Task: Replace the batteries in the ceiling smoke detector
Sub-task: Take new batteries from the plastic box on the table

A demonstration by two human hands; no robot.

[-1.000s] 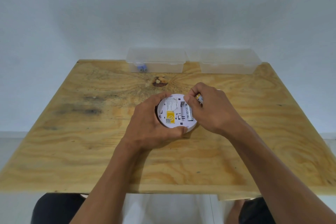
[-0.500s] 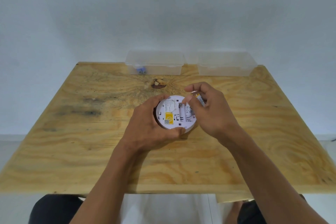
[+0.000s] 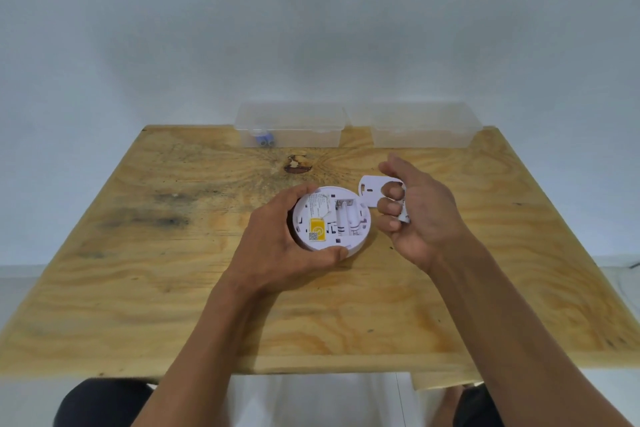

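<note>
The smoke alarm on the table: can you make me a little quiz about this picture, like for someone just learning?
1. True or false: the left hand holds the round white smoke alarm on the wooden table.
2. Which clear box holds the little blue things?
A. the left box
B. the right box
C. neither
3. Fill in: the flat white cover lies just to the ___ of the smoke alarm.

Key
1. True.
2. A.
3. Right; it lies partly behind the fingers of the right hand, which curl around something small and white, probably batteries.
</note>
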